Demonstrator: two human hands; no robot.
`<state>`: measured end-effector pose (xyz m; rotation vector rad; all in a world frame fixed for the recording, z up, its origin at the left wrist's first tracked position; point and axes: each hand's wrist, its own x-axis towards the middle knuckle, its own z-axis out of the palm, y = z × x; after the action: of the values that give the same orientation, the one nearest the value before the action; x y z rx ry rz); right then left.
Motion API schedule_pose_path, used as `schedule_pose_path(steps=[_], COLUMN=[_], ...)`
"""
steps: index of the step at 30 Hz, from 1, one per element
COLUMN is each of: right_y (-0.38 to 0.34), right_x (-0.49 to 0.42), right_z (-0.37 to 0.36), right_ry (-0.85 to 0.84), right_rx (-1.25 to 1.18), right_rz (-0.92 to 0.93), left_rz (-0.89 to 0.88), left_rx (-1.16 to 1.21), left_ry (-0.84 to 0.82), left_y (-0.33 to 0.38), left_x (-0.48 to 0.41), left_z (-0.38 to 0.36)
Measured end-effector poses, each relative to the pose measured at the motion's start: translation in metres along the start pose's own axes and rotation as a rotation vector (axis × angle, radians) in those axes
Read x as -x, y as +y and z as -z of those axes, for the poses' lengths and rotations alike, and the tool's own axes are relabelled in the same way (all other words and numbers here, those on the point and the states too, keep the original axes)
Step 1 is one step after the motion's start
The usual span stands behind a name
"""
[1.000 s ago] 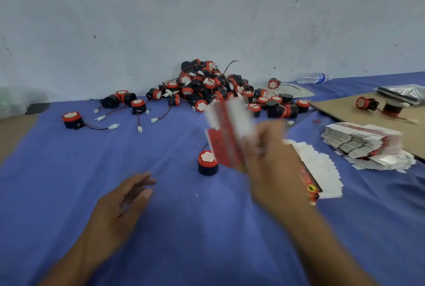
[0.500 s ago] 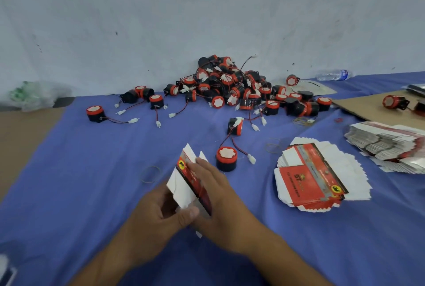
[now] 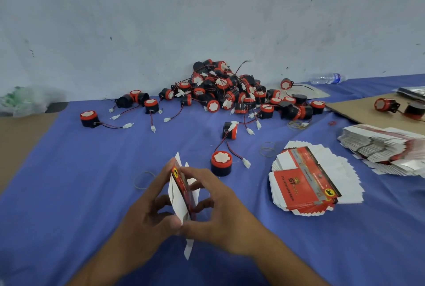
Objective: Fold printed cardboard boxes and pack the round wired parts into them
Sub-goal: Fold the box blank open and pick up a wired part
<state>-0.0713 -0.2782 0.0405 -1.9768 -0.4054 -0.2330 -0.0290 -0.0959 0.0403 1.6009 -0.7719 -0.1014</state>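
Left hand [image 3: 147,212] and right hand [image 3: 220,212] together pinch 1 flat red-and-white printed cardboard box blank [image 3: 180,193] edge-up; advise pressing opposite creases evenly to open it square before tucking flaps.

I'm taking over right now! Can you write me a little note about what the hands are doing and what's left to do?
Left hand: holds the flat box by its white side.
Right hand: pinches the same box from its red side, on edge above the blue cloth.
Parts: one round part stands just beyond the hands; a big pile lies by the wall.
Spare boxes: a fan to the right, a stack farther right.
Done: one box picked up; none folded in sight.
Left: open it, fold the flaps, put a part in, repeat.
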Motion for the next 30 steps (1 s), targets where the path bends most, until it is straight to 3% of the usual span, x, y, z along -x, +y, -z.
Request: schedule_pose_path(steps=[6,11,17,19,23,26,30], right_y=[0.001,-0.003,0.001,0.001,-0.001,-0.001,-0.003], right_x=[0.000,0.002,0.004,0.004,0.005,0.004,0.001], right_z=[-0.007,-0.010,-0.006,-0.007,-0.003,0.001,0.001], right_ry=[0.106,0.067,0.213,0.311,0.394,0.345,0.296], right_rx=[0.086,0.247,0.377,0.351,0.061,-0.194,-0.230], right_rz=[0.030,0.108,0.279,0.278,0.078,-0.081,-0.143], left_rz=[-0.027,-0.058,-0.185,-0.098,-0.115,-0.013,0.023], left_rx=[-0.027,-0.136,-0.579,-0.510,-0.421,-0.254,0.003], left_ry=[0.016,0.122,0.258,0.278,0.032,-0.093,-0.124], left_y=[0.001,-0.008,-0.010,-0.009,-0.010,-0.015,-0.017], left_x=[0.000,0.002,-0.005,-0.007,0.001,0.002,-0.001], left_z=[0.001,0.003,-0.002,0.003,0.011,0.014,0.016])
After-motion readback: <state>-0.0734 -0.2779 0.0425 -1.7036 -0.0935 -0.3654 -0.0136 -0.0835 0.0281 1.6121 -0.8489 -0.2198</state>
